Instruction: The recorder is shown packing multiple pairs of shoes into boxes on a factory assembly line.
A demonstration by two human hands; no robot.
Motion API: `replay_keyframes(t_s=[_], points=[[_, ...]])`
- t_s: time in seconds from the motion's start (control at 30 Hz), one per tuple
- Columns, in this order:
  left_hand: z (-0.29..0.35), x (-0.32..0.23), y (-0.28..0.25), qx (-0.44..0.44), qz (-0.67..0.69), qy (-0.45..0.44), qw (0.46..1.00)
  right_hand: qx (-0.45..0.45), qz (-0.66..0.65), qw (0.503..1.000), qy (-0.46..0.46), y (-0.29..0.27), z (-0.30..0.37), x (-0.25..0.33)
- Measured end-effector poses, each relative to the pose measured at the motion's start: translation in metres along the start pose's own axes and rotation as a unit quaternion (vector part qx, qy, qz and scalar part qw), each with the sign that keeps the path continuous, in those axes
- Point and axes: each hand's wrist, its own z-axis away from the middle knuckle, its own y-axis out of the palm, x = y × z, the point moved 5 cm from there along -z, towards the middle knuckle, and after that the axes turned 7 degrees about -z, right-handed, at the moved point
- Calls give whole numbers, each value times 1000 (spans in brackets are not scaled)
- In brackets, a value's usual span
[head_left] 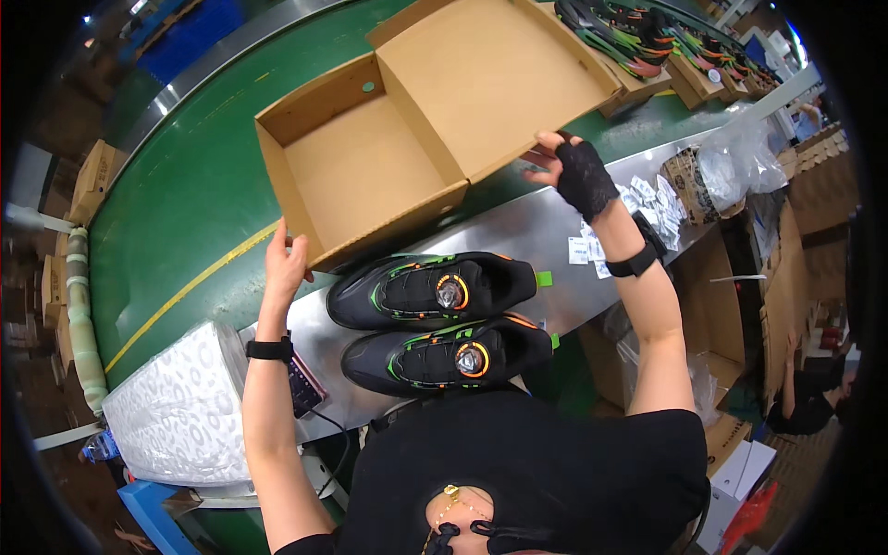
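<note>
An opened brown cardboard shoe box (356, 162) lies tilted in front of me, its hinged lid (495, 74) folded back to the right. The tray part has nothing in it. My left hand (288, 259) grips the near left corner of the box, thumb and fingers on its walls. At the lid's near edge, my right hand (578, 176), in a black fingerless glove, pinches the cardboard. Just below the box, two black shoes with green and orange trim and dial closures, a far shoe (421, 291) and a near shoe (435, 356), lie side by side, toes left.
A metal ledge (606, 291) runs along the green conveyor belt (199, 199). Patterned white paper (180, 407) is stacked at the left, beside a dark device (303, 384). White labels (652, 203) and plastic bags (735, 166) lie right. More shoes on boxes (620, 42) stand far right.
</note>
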Motion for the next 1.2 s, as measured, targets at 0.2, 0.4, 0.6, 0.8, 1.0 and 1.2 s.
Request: replay_keyframes(t_s=[0.2, 0.4, 0.6, 0.8, 1.0, 1.2], points=[[23, 4, -13, 12, 28, -34, 999, -59, 731, 642, -225, -102, 79, -37], [68, 0, -83, -71, 61, 4, 996, -78, 763, 584, -263, -96, 117, -79], [187, 67, -223, -285, -95, -59, 952, -62, 567, 735, -366, 21, 73, -20], [283, 142, -257, -280, -458, -208, 818, 227, 581, 682, -382, 162, 20, -63], [287, 155, -264, -269, -415, -270, 826, 424, 733, 505, -168, 178, 16, -144], [275, 129, -266, -321, -498, -176, 786, 432, 686, 563, -159, 179, 26, -138]])
